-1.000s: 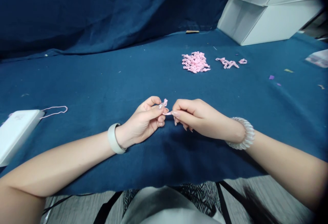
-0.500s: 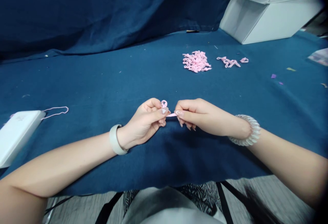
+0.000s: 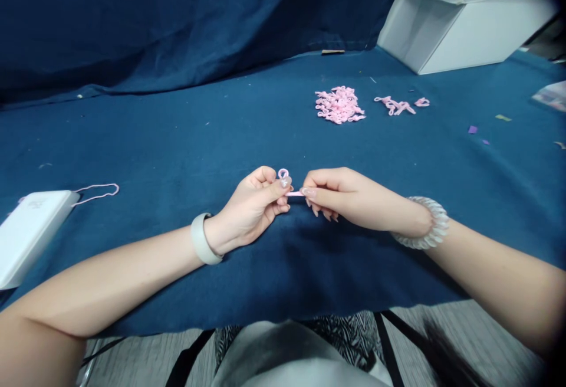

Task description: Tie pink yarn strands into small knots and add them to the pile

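Note:
A short piece of pink yarn [image 3: 283,173] forms a small round loop above the fingertips of my left hand [image 3: 250,210]. My left thumb and forefinger pinch it below the loop. Its straight tail [image 3: 295,194] runs across the narrow gap to my right hand [image 3: 349,195], whose thumb and forefinger pinch that end. Both hands hover just over the blue cloth [image 3: 177,139]. Part of the yarn is hidden between my fingertips.
Beyond my hands lie a heap of pink yarn loops [image 3: 339,105] and a short pink chain [image 3: 395,106]. A white box [image 3: 33,238] with a pink string [image 3: 97,193] sits at the left. White folded panels [image 3: 464,21] stand at the back right.
The yarn now shows a small round loop above my left fingers, rather than the flatter twisted shape of a second ago. My right hand has shifted slightly rightward, and the tail looks straighter.

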The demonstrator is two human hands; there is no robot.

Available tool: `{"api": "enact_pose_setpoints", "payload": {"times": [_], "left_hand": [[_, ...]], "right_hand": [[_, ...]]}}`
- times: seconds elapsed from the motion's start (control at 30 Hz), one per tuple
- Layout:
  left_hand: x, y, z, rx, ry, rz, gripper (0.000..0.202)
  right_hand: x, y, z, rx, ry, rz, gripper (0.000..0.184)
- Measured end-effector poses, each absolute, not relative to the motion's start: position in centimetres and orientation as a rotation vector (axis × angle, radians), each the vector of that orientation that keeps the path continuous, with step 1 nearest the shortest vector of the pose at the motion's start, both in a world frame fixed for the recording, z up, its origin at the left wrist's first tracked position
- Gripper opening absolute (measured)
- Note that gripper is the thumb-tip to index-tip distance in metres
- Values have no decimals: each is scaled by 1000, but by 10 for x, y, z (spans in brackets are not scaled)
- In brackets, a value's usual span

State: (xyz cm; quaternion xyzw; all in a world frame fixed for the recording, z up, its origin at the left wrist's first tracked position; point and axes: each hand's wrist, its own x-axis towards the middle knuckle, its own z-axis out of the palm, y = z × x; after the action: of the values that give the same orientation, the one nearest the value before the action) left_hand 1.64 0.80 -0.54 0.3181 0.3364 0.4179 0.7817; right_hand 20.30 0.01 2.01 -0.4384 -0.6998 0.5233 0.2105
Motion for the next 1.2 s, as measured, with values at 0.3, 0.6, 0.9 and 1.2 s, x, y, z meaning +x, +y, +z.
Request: {"api": "enact_pose_setpoints", "payload": {"times": [0.3, 0.6, 0.9, 1.2], "left_hand": [[18, 5, -5, 704, 750, 932, 23], [20, 6, -2, 688, 797, 943, 27], [19, 5, 4, 614, 827, 955, 26], [18, 10, 1, 536, 814, 935, 4]], "right_hand": [[201, 3, 14, -1268, -1859, 1541, 22], [199, 3, 13, -1276, -1809, 1606, 21], [197, 5, 8, -1221, -1695, 1653, 19], [196, 7, 8, -1272, -1646, 1668, 21]]}}
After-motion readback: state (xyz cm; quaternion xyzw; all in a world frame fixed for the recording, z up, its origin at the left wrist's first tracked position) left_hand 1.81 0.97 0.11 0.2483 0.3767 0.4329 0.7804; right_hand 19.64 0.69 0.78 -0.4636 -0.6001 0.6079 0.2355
